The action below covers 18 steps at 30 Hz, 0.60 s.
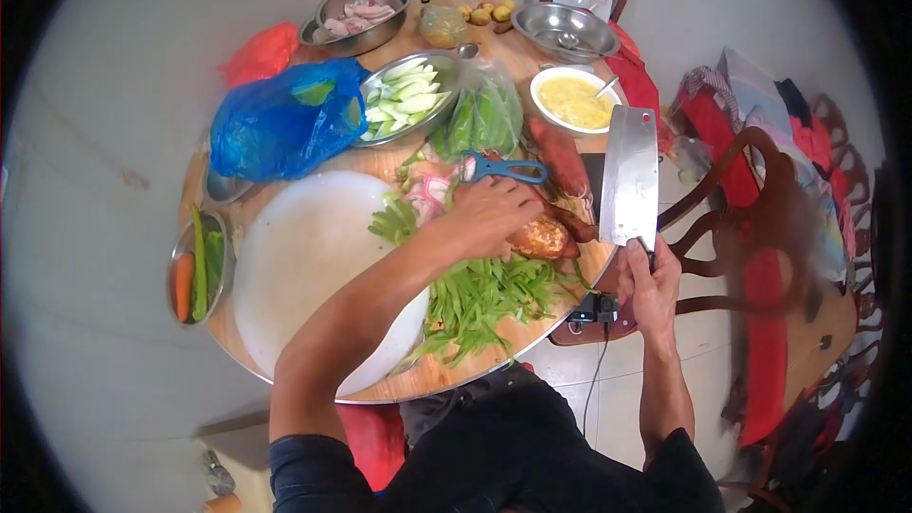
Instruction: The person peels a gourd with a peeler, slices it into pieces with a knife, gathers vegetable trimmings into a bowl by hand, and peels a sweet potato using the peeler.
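My right hand (652, 280) grips the handle of a cleaver (630, 176), its broad blade pointing up beside the table's right edge. My left hand (489, 214) reaches across the table, fingers and thumb bent around a reddish-brown sweet potato (543, 237) with rough yellowish patches. Just above that hand lie blue-handled scissors (513, 169). Another reddish root (560, 157) rests behind, near the cleaver. Green peelings (489, 309) are heaped below my left hand. A round white cutting board (294, 256) lies to the left, partly under my left forearm.
A steel bowl (435, 123) holds cut pale-green pieces, beside a blue plastic bag (256, 138) and a bag of green vegetables (489, 114). A white bowl (540, 103) holds yellow liquid and a spoon. Wooden chairs (760, 147) stand right; a black device (594, 307) sits at the edge.
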{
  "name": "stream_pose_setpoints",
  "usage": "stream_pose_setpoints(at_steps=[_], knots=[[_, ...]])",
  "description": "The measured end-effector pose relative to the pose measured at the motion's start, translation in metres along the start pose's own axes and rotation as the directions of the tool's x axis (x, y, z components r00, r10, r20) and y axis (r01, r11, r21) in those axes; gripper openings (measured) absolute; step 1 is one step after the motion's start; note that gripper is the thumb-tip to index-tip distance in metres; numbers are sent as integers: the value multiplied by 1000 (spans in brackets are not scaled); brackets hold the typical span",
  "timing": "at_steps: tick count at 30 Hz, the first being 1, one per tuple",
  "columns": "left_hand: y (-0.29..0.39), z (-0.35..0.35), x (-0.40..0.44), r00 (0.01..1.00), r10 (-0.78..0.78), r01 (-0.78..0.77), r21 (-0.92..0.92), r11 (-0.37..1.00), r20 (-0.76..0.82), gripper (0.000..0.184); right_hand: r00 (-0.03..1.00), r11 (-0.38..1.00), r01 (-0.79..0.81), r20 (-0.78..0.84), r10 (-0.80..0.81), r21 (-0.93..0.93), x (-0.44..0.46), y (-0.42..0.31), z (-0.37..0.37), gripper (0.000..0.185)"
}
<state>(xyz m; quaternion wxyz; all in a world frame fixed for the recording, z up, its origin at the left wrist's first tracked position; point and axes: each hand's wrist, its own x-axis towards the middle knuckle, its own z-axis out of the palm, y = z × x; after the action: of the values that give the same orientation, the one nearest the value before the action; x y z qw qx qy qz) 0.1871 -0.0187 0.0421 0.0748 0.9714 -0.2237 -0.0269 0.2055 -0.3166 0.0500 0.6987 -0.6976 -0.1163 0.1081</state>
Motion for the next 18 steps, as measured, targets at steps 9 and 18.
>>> stream_pose_setpoints(at_steps=[9,18], knots=[[-3,-21,-2,922,-150,116,-116,987,-356,96,997,990,74,-14,-76,-123,-4,17,-9,29],[-27,-85,-80,668,-706,18,-943,332,-236,77,907,752,418,274,-319,-509,-1,24,7,31]])
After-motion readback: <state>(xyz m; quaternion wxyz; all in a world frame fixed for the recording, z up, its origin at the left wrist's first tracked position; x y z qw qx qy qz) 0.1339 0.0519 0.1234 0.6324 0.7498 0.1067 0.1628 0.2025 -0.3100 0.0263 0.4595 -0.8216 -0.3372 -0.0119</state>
